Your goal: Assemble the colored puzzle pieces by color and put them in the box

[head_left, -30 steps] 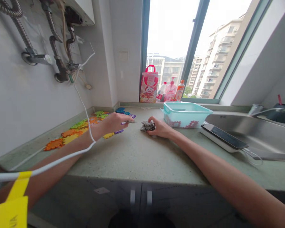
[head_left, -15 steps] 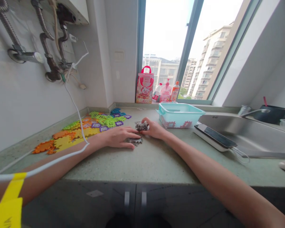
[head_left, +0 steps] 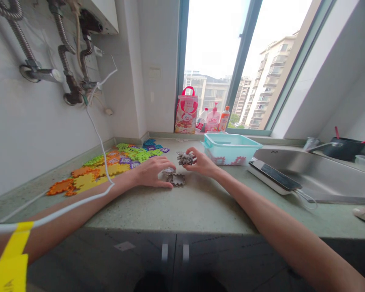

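My right hand [head_left: 200,163] grips a small stack of grey puzzle pieces [head_left: 185,158] with notched edges, just above the counter. Close by on the left, my left hand [head_left: 153,172] curls around a grey puzzle piece [head_left: 169,172] between thumb and fingers. Beside that thumb, a grey frame-like puzzle piece [head_left: 179,179] lies flat on the counter. Behind my left forearm spread several coloured pieces: orange ones [head_left: 61,186], yellow ones [head_left: 85,183], green ones [head_left: 136,153], purple ones [head_left: 134,165] and blue ones [head_left: 149,143].
A turquoise plastic tub [head_left: 231,142] with reddish pieces inside stands behind my right hand. A phone [head_left: 275,175] rests on a white block by the sink [head_left: 316,174]. A white cable [head_left: 105,158] hangs across my left arm. Bottles [head_left: 213,119] and a pink bag [head_left: 187,115] line the windowsill.
My right hand has lifted slightly with its stack, away from my left hand. Left fingers have risen and curled, with a grey puzzle piece now tilted up between them.
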